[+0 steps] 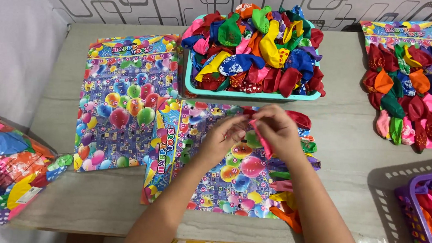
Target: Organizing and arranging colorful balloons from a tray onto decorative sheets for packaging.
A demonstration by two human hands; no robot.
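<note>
Over grey table (353, 143), both hands (252, 131) (fingertips together) pinch a pink balloon (262, 141) above the card (223, 171).

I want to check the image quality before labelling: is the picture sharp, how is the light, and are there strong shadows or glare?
Head view: light is even and bright, colours vivid; the left hand and right hand with the pink balloon are slightly soft, the teal tray sharp; the purple basket casts a latticed shadow on the table; mild sheen on the plastic bag.
</note>
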